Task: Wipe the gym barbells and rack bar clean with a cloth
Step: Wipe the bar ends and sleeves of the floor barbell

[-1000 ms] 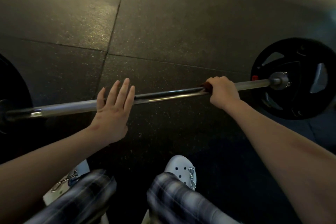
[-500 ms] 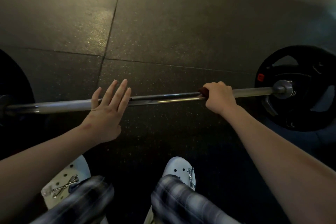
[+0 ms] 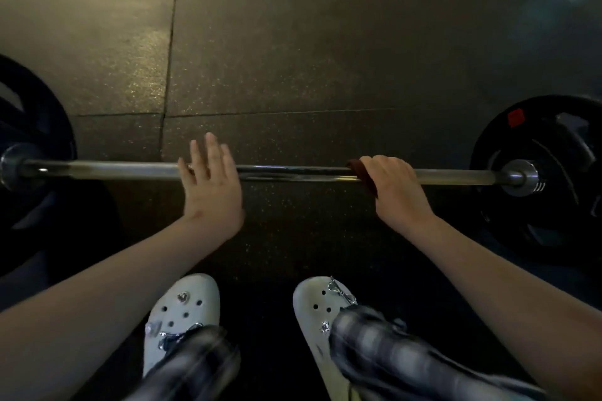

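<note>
While the barbell (image 3: pixel 293 172) lies straight across the middle of the frame on the speckled rubber floor (image 3: pixel 293 58), both bare arms reach down to it from the lower corners. Its steel shaft runs from a black weight plate (image 3: pixel 35 120) at the left edge to a second black plate (image 3: pixel 560 153) at the right edge, which carries a small red label in its upper part. A chrome sleeve end (image 3: pixel 521 174) shows in front of that right plate.

Right of centre, the right hand (image 3: pixel 395 185) has its grip closed: fingers curl over the top of the shaft and hold a dark reddish-brown cloth (image 3: pixel 365 177) wrapped against the metal. Only a strip of the cloth shows, poking out at the left side of the fist and hanging a little below the bar.

Left of centre, the left hand (image 3: pixel 211 185) has its grip fully open and holds nothing. Its fingers are straight and slightly spread, pointing toward the top of the frame, with the palm laid over the shaft so the bar disappears behind it. The fingertips are blurred, and how hard the palm bears on the bar cannot be told.

At the bottom centre, two white clogs (image 3: pixel 185 312) with shiny charms stand on the floor just short of the bar, and dark checked trouser legs (image 3: pixel 391 355) cover their backs. Seams between floor tiles cross in the upper left of the frame.
</note>
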